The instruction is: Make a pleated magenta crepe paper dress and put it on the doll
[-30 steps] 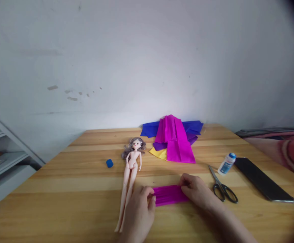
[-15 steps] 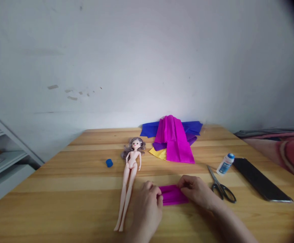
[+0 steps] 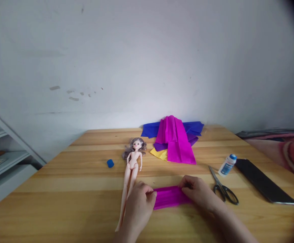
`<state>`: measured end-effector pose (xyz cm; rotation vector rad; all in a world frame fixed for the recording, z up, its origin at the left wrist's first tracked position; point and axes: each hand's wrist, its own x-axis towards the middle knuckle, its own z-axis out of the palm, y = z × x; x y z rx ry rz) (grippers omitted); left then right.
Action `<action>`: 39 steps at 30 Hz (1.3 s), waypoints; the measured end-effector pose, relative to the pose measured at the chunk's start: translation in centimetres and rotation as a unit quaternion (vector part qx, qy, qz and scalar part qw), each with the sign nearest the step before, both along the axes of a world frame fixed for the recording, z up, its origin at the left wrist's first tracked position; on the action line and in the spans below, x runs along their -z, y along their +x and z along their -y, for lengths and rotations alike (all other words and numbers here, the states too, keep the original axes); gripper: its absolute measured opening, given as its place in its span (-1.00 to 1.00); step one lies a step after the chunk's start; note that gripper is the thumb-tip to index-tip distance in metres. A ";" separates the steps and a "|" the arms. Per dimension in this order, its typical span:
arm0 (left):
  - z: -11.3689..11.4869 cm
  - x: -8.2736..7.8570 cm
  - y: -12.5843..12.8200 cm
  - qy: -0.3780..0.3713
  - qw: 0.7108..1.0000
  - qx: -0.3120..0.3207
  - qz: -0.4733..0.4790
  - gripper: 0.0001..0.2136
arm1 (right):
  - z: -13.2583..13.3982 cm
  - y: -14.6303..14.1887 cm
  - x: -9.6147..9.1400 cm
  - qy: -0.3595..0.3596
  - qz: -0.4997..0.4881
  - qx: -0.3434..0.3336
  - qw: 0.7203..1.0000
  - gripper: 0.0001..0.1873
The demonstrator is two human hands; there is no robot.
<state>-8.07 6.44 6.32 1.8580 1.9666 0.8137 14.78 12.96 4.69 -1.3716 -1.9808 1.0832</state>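
A small magenta strip of crepe paper (image 3: pixel 169 197), creased lengthwise, is stretched between my two hands low over the table front. My left hand (image 3: pixel 140 202) pinches its left end, thumb against fingers. At its right end my right hand (image 3: pixel 197 191) pinches the upper corner. Just left of the strip a bare doll (image 3: pixel 134 158) with greyish wavy hair lies on its back; my left hand covers part of its lower legs. Black-handled scissors (image 3: pixel 221 187) rest to the right of my right hand, blades pointing away.
On the wooden table (image 3: pixel 73 189), a blue cap (image 3: pixel 110 163) lies left of the doll. Magenta crepe paper (image 3: pixel 181 148) sits over blue, purple and yellow sheets at the back. A glue bottle (image 3: pixel 227 165) stands near a black phone-like slab (image 3: pixel 264 182). Someone's limb (image 3: pixel 265 148) shows at right.
My left hand has moved left, drawing the magenta strip out wider, and now covers more of the doll's legs. My right hand has stayed nearly still. The view has shifted slightly.
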 end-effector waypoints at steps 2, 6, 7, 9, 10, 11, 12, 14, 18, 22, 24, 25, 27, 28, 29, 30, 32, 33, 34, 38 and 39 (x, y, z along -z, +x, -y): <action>-0.4 0.0 0.0 -0.010 1.000 -0.011 -0.012 -0.82 | -0.1 0.0 0.1 0.003 0.009 0.003 1.000 -0.82; -0.8 0.1 0.3 -0.029 0.999 -0.016 -0.041 -0.80 | 0.0 -0.1 -0.1 0.002 0.024 0.009 1.000 -0.83; -0.9 0.1 0.3 -0.037 0.998 -0.016 -0.049 -0.80 | 0.0 -0.2 -0.2 0.003 0.025 0.010 1.000 -0.83; -1.0 0.2 0.4 -0.050 0.997 -0.021 -0.061 -0.80 | 0.2 -0.2 -0.5 0.004 0.026 0.011 1.000 -0.84; -1.0 0.2 0.4 -0.054 0.996 -0.023 -0.064 -0.81 | 0.2 -0.3 -0.6 0.003 0.025 0.010 1.000 -0.85; -0.9 0.2 0.4 -0.056 0.996 -0.025 -0.065 -0.81 | 0.3 -0.3 -0.7 0.001 0.025 0.008 1.000 -0.85; -0.9 0.2 0.4 -0.058 0.996 -0.026 -0.065 -0.82 | 0.3 -0.2 -0.7 -0.001 0.023 0.006 1.000 -0.85; -0.9 0.2 0.4 -0.060 0.996 -0.025 -0.063 -0.82 | 0.4 -0.2 -0.7 -0.002 0.020 0.002 1.000 -0.85; -0.9 0.2 0.3 -0.065 0.995 -0.022 -0.070 -0.81 | 0.2 -0.3 -0.6 0.018 0.028 0.007 0.999 -0.86; -1.0 0.1 0.4 -0.080 0.993 -0.032 -0.084 -0.81 | 0.1 -0.5 -0.5 0.032 0.048 0.017 0.998 -0.87; -1.1 0.0 0.5 -0.086 0.991 -0.039 -0.096 -0.81 | 0.0 -0.6 -0.5 0.039 0.063 0.023 0.997 -0.87; -1.2 0.0 0.6 -0.088 0.990 -0.042 -0.102 -0.81 | 0.0 -0.6 -0.5 0.042 0.070 0.027 0.996 -0.87; -1.4 -0.2 0.7 -0.093 0.988 -0.047 -0.115 -0.82 | 0.0 -0.7 -0.5 0.050 0.082 0.035 0.995 -0.88; -1.4 -0.2 0.8 -0.096 0.987 -0.047 -0.121 -0.82 | 0.0 -0.8 -0.5 0.053 0.087 0.038 0.994 -0.88; -1.5 -0.3 0.9 -0.099 0.986 -0.047 -0.124 -0.82 | 0.0 -0.9 -0.5 0.058 0.092 0.041 0.993 -0.89; -1.6 -0.3 0.9 -0.102 0.986 -0.047 -0.126 -0.82 | 0.0 -0.9 -0.5 0.062 0.097 0.045 0.992 -0.89; -1.7 -0.3 1.0 -0.104 0.985 -0.047 -0.130 -0.82 | 0.1 -1.1 -0.5 0.071 0.106 0.053 0.990 -0.90; -1.7 -0.3 1.0 -0.104 0.985 -0.047 -0.132 -0.82 | 0.1 -1.2 -0.6 0.076 0.110 0.056 0.989 -0.90; -1.7 -0.3 1.0 -0.105 0.984 -0.048 -0.133 -0.82 | 0.1 -1.3 -0.6 0.079 0.113 0.060 0.989 -0.90; -1.5 -0.3 1.0 -0.105 0.984 -0.044 -0.136 -0.82 | 0.2 -1.6 -0.8 0.091 0.130 0.073 0.985 -0.90; -1.5 -0.3 1.0 -0.106 0.984 -0.043 -0.137 -0.82 | 0.2 -1.6 -0.8 0.092 0.135 0.076 0.984 -0.90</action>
